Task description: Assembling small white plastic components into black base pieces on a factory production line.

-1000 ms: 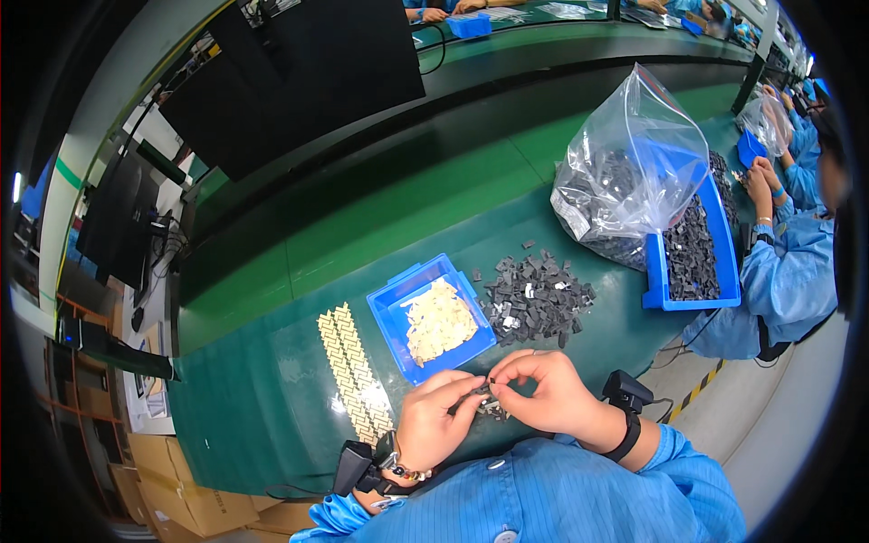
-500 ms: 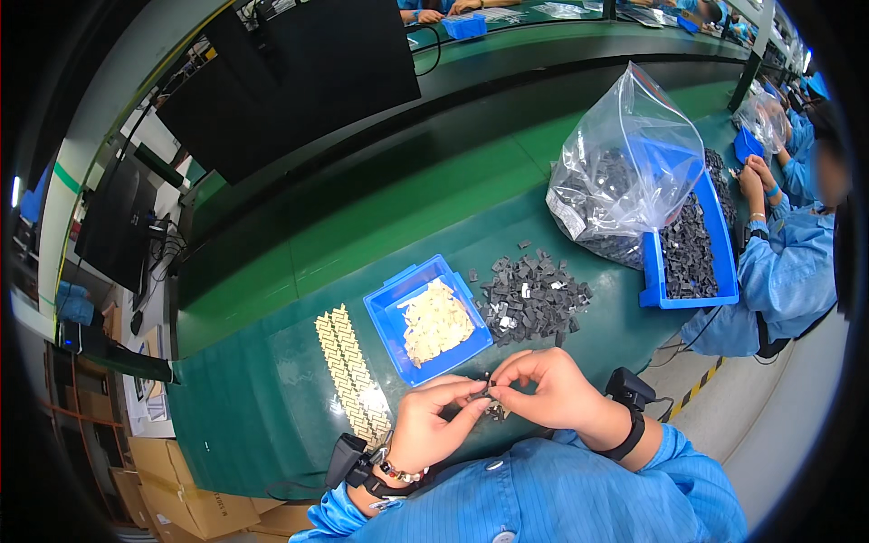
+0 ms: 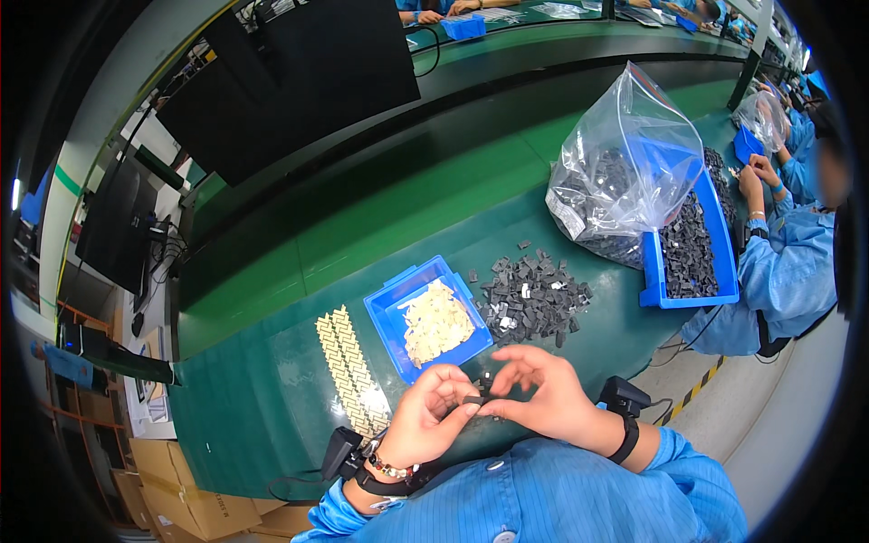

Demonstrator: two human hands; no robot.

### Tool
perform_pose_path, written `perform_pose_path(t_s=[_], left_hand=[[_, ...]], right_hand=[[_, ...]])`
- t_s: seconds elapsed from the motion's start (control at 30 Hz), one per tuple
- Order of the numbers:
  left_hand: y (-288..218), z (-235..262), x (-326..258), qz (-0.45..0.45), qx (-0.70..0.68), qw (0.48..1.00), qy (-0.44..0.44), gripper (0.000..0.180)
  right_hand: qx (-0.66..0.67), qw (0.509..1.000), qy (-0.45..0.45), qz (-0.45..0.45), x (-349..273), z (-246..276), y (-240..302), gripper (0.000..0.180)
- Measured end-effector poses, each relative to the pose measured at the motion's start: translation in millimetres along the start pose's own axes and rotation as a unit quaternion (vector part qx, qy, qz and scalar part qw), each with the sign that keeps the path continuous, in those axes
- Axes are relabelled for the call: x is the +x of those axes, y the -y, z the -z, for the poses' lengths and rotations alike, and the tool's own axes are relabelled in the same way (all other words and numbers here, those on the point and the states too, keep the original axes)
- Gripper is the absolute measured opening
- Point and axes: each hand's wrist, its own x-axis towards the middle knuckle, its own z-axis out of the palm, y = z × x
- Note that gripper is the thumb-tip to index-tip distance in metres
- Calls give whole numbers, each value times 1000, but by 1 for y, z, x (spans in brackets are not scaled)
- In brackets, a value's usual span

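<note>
My left hand (image 3: 429, 414) pinches a small flat black plastic piece (image 3: 474, 399) between thumb and fingers, low over the near edge of the table. Facing it, my right hand (image 3: 543, 389) has its thumb tip at the end of that piece, while its index finger is bent and apart from the thumb. A few small dark pieces show between and behind the fingertips, partly hidden. Just beyond my hands stands a blue bin (image 3: 380, 317) holding cream-coloured flat pieces (image 3: 436, 324). Right of it lies a loose pile of black plastic pieces (image 3: 539, 294).
Cream strips in a herringbone pattern (image 3: 348, 366) lie left of the bin. At the right stand a clear bag of black pieces (image 3: 597, 199) and a larger blue bin (image 3: 726, 262). A green conveyor belt (image 3: 362, 217) runs behind. A co-worker (image 3: 787, 262) sits at the right.
My right index finger has lifted away from the thumb, so the black piece shows more plainly in my left hand. The belt's seam has shifted slightly right.
</note>
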Motion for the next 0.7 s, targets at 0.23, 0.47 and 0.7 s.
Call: perform_pose_path(t_s=[0.23,0.47,0.7], left_hand=[[-2,-1,-3,-3,-64,997,37,34],[10,-8,0,-11,-256,966,25,31],[10,-19,-1,-41,-245,968,-38,29]], right_hand=[[-219,924,34,311,-4,3,-5,25],[-282,866,-64,408,-16,4,-10,44],[-308,875,-37,372,-16,0,-6,45]])
